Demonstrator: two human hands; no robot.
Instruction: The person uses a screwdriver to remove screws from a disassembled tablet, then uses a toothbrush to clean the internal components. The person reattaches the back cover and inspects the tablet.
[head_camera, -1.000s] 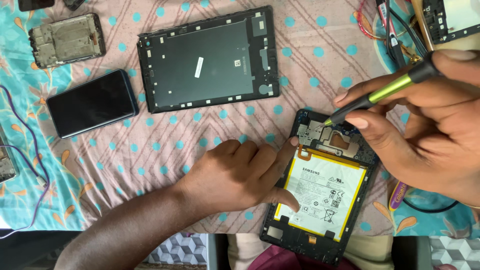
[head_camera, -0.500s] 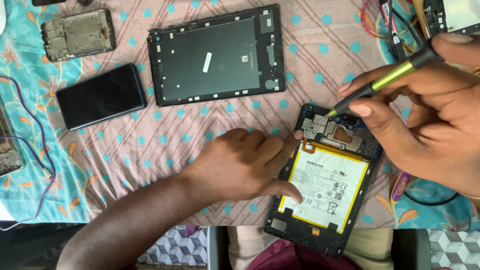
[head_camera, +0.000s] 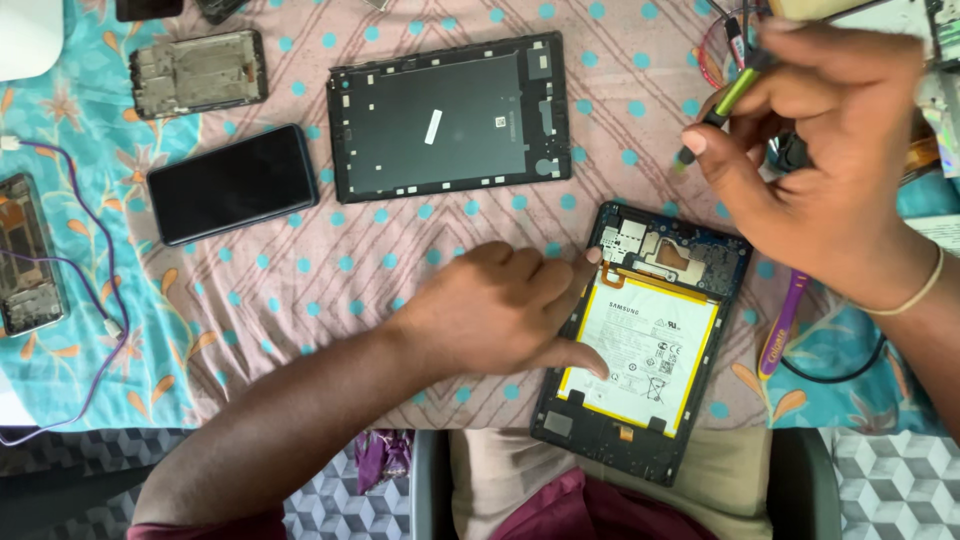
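Pink patterned cloth with turquoise dots (head_camera: 330, 290) covers the work surface, and on it, at the near edge, an opened dark tablet body with a white, yellow-edged battery (head_camera: 640, 340) is laid with its lower end hanging past the cloth edge. The left hand (head_camera: 500, 310) is rested flat on the cloth against the left side of this tablet body; its fingers are loosely spread, with a fingertip touching the upper left corner of the battery and the thumb pressed on the battery's lower left edge. Nothing is gripped by it.

The right hand (head_camera: 830, 170) is held above the cloth, up and to the right of the tablet body, clear of it. A thin tool with a green and black handle (head_camera: 735, 90) is pinched between its thumb and fingers, the tip pointing down and left and touching nothing. A pale band is worn on that wrist.

Beyond the left hand, a detached dark grey tablet back cover (head_camera: 450, 115) is laid inner side up. To its left a black smartphone (head_camera: 232, 183) is placed screen up, and above that a stripped phone frame (head_camera: 198, 70) is seen. At the far left edge another opened phone (head_camera: 28, 255) is connected to a purple cable (head_camera: 105, 300). Just right of the tablet body, a purple toothbrush (head_camera: 780, 325) is laid under the right wrist.
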